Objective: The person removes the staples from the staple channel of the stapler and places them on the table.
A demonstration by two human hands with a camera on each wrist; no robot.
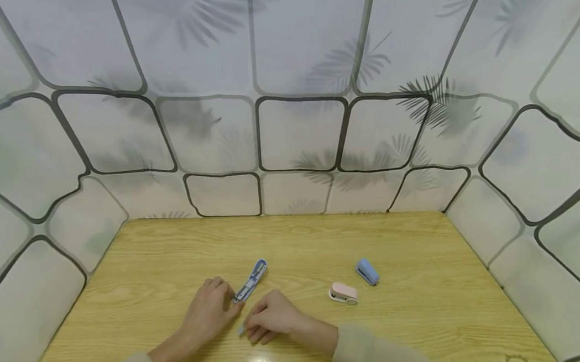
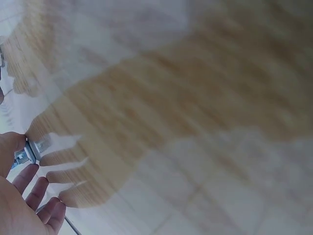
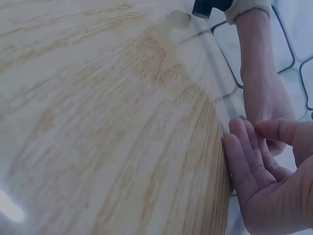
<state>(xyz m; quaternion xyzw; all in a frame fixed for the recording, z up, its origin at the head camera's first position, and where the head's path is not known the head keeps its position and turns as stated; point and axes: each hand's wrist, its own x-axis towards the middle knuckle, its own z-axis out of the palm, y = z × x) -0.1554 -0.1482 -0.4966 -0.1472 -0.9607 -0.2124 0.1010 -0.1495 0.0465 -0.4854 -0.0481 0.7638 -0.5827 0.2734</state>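
Note:
A long blue stapler (image 1: 250,282), folded out flat with metal parts showing, lies slanted on the table in the head view. My left hand (image 1: 207,310) holds its near end between thumb and fingers. In the left wrist view the stapler's end (image 2: 32,152) shows at the thumb, the other fingers loosely bent beside it. Close by on the right, my right hand (image 1: 274,317) pinches a small grey strip (image 1: 241,330) between thumb and fingers. Only a sliver of that strip (image 3: 243,117) appears past the fingertips in the right wrist view.
To the right of my hands lie a small pink stapler (image 1: 344,293) and a small blue stapler (image 1: 367,271), apart from each other. The wooden table (image 1: 184,243) ends at patterned curtain-like walls (image 1: 297,136) at the back and sides.

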